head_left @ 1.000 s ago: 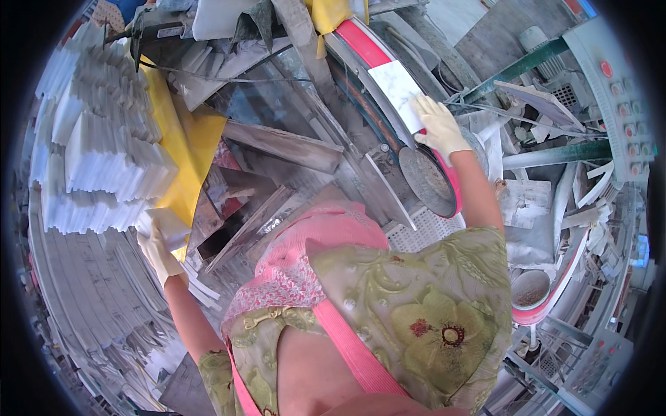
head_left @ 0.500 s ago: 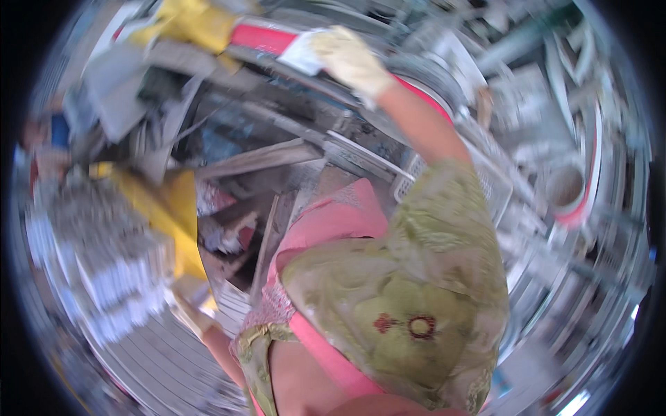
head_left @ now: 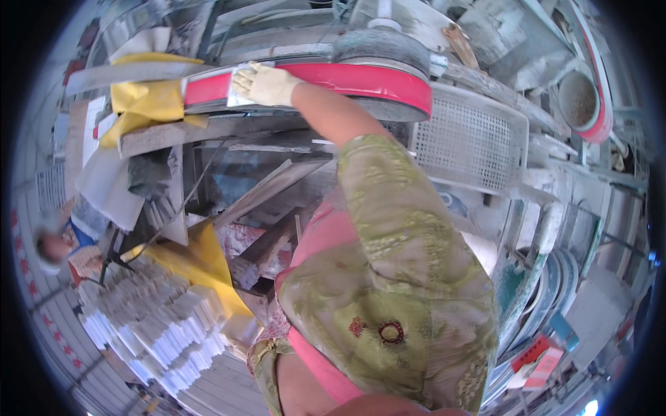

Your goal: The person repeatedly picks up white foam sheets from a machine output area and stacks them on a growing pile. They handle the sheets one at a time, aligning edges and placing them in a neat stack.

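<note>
My right hand (head_left: 266, 84), in a cream glove, lies over a small white slab (head_left: 239, 88) and holds it against the red belt (head_left: 340, 78) of a belt machine. Its fingers are bent over the slab's face. The belt runs around a grey wheel (head_left: 385, 52) at its right end. My left hand does not show; only its sleeve (head_left: 262, 357) appears low in the picture, beside stacked white slabs (head_left: 163, 322).
Yellow sheeting (head_left: 149, 100) drapes the belt's left end, and another yellow sheet (head_left: 205, 260) hangs by the stacks. A white perforated basket (head_left: 468, 135) stands right of the wheel. Wooden boards (head_left: 270, 191) lie below the belt. Another person (head_left: 59, 246) is at far left.
My view has turned, so the belt and stacks sit differently in it. My right hand and the slab have shifted left along the belt. My left hand has gone out of sight.
</note>
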Available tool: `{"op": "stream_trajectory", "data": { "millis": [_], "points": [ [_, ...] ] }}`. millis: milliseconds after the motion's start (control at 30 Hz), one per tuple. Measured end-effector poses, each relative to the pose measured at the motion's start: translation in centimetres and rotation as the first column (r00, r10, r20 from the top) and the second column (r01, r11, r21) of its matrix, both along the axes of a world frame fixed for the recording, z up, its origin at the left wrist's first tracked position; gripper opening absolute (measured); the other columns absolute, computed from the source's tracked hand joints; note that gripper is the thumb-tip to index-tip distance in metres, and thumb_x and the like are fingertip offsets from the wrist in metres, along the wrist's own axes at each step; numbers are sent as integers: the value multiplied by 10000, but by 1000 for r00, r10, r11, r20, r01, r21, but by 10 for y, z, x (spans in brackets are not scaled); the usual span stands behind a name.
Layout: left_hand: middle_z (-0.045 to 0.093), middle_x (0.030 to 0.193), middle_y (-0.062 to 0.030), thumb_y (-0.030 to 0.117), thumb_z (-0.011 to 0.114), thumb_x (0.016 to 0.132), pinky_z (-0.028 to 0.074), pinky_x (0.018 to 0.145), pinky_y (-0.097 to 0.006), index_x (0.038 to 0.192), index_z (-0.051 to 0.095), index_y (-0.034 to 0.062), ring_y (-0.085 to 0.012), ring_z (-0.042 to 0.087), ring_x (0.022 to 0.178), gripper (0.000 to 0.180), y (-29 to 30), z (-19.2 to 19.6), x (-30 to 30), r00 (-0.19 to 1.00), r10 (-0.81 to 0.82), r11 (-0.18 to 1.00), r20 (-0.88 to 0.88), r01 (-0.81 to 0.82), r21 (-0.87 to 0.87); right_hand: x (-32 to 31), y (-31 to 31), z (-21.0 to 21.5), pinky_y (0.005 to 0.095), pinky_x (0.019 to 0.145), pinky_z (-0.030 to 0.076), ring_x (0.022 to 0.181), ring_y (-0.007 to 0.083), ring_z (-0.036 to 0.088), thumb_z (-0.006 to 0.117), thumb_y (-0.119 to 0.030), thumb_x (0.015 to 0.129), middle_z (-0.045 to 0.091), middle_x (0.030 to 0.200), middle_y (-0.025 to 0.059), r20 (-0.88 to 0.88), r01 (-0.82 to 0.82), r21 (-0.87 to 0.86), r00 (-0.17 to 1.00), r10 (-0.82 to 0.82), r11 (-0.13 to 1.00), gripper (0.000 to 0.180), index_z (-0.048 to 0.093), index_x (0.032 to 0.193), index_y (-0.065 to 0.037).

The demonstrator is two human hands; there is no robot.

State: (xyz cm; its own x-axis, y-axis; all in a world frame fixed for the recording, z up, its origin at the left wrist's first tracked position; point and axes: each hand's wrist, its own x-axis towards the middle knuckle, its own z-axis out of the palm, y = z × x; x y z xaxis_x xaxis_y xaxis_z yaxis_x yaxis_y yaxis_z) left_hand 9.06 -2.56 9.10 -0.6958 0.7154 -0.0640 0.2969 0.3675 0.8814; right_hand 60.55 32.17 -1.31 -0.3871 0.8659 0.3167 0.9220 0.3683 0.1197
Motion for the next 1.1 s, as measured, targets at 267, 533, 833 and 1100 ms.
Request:
{"op": "stream_trajectory", "data": {
  "millis": [267, 533, 833, 1100],
  "points": [
    [639, 1280, -106, 434, 724, 909, 471, 1016, -418, 1385, 549, 51, -228, 614, 1168, 635, -7, -8, -2, 938, 279, 957, 204, -290, 24, -18, 21, 69, 524, 775, 532, 941, 431, 690, 583, -379, 917, 722, 1056, 213, -459, -32, -190, 886, -60, 981, 352, 737, 1088, -113],
    [681, 1200, -180, 448, 781, 818, 550, 891, -386, 1348, 521, -11, -324, 683, 1056, 748, 3, -49, -64, 881, 341, 887, -327, -417, -199, -259, -94, 86, 324, 878, 489, 962, 168, 639, 678, -262, 950, 687, 1111, 81, -920, -778, -360, 203, -335, 516, 427, 637, 1255, 34],
    [681, 1121, -277, 524, 666, 887, 537, 864, -418, 1322, 486, -91, -398, 691, 1001, 774, 2, -53, -76, 905, 327, 907, -272, -381, -178, -471, -249, 39, 324, 703, 474, 790, 115, 563, 681, -264, 966, 641, 909, 31, -905, -850, -361, 221, -364, 383, 283, 661, 1060, 2],
    [666, 1116, -326, 617, 672, 834, 521, 905, -428, 1314, 471, -142, -417, 667, 1057, 920, -13, -18, -79, 982, 187, 941, -16, -184, -283, -496, -267, 3, 341, 990, 480, 1202, 241, 585, 711, -319, 916, 556, 1363, 180, -961, -965, -239, 219, -168, 108, 709, 395, 1451, 25]
  ]
}}
